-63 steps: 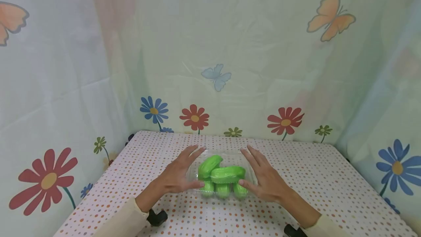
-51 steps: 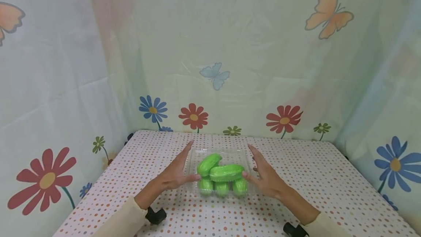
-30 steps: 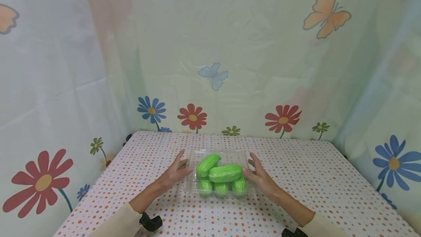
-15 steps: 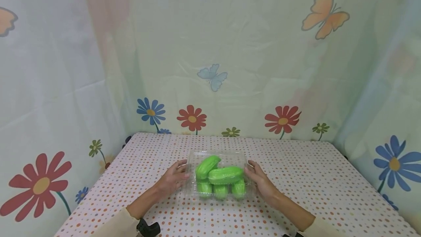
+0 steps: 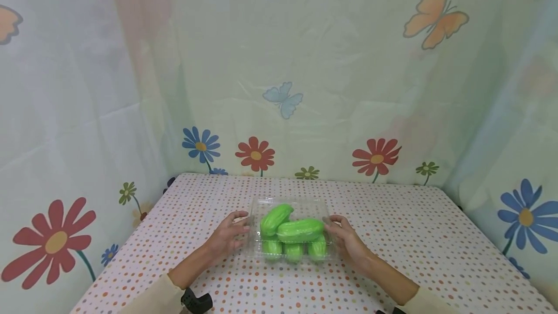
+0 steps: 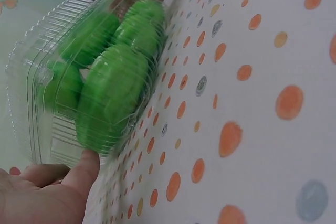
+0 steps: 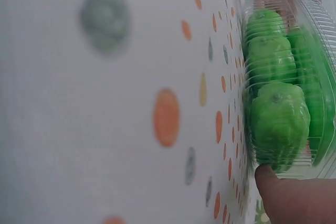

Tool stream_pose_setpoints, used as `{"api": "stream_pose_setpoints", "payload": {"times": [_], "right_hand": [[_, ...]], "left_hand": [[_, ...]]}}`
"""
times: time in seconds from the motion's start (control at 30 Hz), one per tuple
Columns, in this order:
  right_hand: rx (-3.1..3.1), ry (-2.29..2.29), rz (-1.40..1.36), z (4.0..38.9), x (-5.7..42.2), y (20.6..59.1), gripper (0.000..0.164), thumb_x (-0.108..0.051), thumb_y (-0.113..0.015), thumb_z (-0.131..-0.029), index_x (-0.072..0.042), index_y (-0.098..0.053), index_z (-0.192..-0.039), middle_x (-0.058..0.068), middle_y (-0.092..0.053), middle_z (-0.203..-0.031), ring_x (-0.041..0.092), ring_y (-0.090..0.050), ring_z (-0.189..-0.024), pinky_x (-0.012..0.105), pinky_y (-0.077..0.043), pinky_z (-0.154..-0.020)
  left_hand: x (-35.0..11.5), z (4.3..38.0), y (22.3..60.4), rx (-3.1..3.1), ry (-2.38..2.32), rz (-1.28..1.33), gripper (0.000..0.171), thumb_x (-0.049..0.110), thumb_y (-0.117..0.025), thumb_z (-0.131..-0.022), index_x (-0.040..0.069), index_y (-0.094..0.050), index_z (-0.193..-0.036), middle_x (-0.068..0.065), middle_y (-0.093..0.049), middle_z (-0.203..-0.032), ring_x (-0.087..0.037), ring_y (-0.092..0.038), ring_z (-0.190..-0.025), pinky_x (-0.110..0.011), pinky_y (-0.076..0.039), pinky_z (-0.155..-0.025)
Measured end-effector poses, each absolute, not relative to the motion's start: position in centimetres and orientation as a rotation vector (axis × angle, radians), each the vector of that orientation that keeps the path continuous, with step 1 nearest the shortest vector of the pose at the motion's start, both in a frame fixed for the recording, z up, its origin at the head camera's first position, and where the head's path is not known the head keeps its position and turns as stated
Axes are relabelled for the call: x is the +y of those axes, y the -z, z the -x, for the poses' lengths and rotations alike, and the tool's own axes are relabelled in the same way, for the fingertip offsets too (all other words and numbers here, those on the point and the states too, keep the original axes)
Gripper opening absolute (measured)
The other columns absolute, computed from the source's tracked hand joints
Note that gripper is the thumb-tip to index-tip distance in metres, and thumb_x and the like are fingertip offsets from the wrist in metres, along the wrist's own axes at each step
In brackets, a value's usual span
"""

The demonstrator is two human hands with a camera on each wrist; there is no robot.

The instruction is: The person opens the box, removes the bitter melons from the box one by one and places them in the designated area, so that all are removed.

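A clear plastic clamshell box (image 5: 305, 206) sits on the dotted tabletop, its lid down. Inside are several bright green, ridged vegetables (image 5: 300, 230) that look like cucumbers or small gourds; two lie on top of a lower row. At the box's left end my left hand (image 5: 226, 235) holds its side with bent fingers, and one fingertip (image 6: 89, 158) meets the plastic low down in the left wrist view. My right hand (image 5: 350, 241) grips the opposite end; a fingertip (image 7: 264, 172) touches the lower wall in the right wrist view. Its other fingers are partly hidden.
The table (image 5: 383, 207) wears a white cover with coloured dots. Fabric curtains (image 5: 331, 62) printed with flowers and butterflies stand behind it and at both sides. A black band (image 5: 197, 300) is on the left wrist.
Both hands have come off the top of the box, moved outward and down, and now hold its two ends. The box and the vegetables stay in about the same place.
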State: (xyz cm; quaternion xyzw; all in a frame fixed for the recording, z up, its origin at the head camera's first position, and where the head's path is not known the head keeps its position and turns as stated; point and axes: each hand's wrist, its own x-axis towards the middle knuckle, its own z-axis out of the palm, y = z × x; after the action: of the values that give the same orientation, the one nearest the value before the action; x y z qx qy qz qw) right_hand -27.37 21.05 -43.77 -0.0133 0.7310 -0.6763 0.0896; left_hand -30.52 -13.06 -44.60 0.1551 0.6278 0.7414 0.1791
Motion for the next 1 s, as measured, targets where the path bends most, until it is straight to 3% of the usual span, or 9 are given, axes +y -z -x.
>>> {"api": "stream_pose_setpoints", "payload": {"times": [0.17,0.33,0.4,0.53,0.67,0.87,1.0], "right_hand": [[2.097,2.052,0.142,27.3,21.6,43.9,0.074,-0.031,-0.055,-0.1,-0.004,-0.009,-0.151,0.026,-0.015,-0.164,0.046,-0.007,-0.154,0.061,-0.004,-0.123],[1.966,2.018,0.34,26.9,22.9,44.2,0.08,-0.013,-0.056,-0.093,-0.003,-0.003,-0.153,0.025,-0.001,-0.168,0.046,-0.012,-0.153,0.058,-0.017,-0.123],[1.947,1.975,0.402,26.8,23.4,44.3,0.086,-0.008,-0.059,-0.09,-0.004,-0.001,-0.153,0.026,-0.001,-0.168,0.048,-0.015,-0.151,0.056,-0.024,-0.122],[1.927,1.964,0.445,26.8,23.9,44.5,0.094,-0.003,-0.067,-0.087,-0.003,-0.002,-0.154,0.025,-0.009,-0.166,0.042,-0.029,-0.148,0.044,-0.037,-0.117],[1.864,2.021,0.417,27.0,24.1,44.6,0.092,0.0,-0.067,-0.086,-0.002,-0.005,-0.154,0.024,-0.015,-0.164,0.032,-0.039,-0.142,0.034,-0.044,-0.111],[1.836,2.073,0.375,27.2,24.0,44.9,0.088,0.001,-0.067,-0.087,-0.001,-0.01,-0.153,0.025,-0.02,-0.162,0.029,-0.044,-0.14,0.034,-0.045,-0.11],[1.852,2.085,0.363,27.4,23.9,44.7,0.085,0.0,-0.068,-0.088,0.002,-0.012,-0.151,0.027,-0.03,-0.157,0.029,-0.05,-0.136,0.034,-0.048,-0.108]], "left_hand": [[-13.3,30.4,44.9,1.788,-2.044,-0.496,0.073,0.009,-0.062,-0.094,-0.006,-0.02,-0.152,-0.032,-0.017,-0.163,-0.04,-0.039,-0.142,-0.037,-0.045,-0.109],[-13.8,30.1,45.3,1.826,-1.961,-0.62,0.086,0.003,-0.068,-0.09,-0.006,-0.013,-0.156,-0.034,-0.011,-0.163,-0.049,-0.022,-0.149,-0.035,-0.044,-0.111],[-14.0,30.0,45.3,1.845,-1.934,-0.653,0.094,0.006,-0.074,-0.087,-0.005,-0.011,-0.157,-0.034,-0.012,-0.163,-0.05,-0.022,-0.149,-0.035,-0.045,-0.11],[-13.9,30.0,45.4,1.888,-1.929,-0.663,0.102,0.012,-0.083,-0.083,-0.004,-0.015,-0.156,-0.032,-0.02,-0.162,-0.049,-0.031,-0.145,-0.037,-0.048,-0.108],[-13.8,30.2,45.6,2.005,-1.896,-0.66,0.096,0.02,-0.085,-0.084,-0.004,-0.024,-0.154,-0.032,-0.028,-0.16,-0.047,-0.035,-0.144,-0.043,-0.045,-0.111],[-13.6,30.2,45.8,2.049,-1.894,-0.627,0.09,0.021,-0.081,-0.088,-0.004,-0.026,-0.155,-0.031,-0.031,-0.159,-0.046,-0.028,-0.149,-0.051,-0.034,-0.118],[-13.5,30.4,45.8,2.014,-1.941,-0.618,0.089,0.019,-0.081,-0.088,-0.009,-0.026,-0.153,-0.034,-0.032,-0.156,-0.047,-0.034,-0.145,-0.042,-0.043,-0.113]]}}
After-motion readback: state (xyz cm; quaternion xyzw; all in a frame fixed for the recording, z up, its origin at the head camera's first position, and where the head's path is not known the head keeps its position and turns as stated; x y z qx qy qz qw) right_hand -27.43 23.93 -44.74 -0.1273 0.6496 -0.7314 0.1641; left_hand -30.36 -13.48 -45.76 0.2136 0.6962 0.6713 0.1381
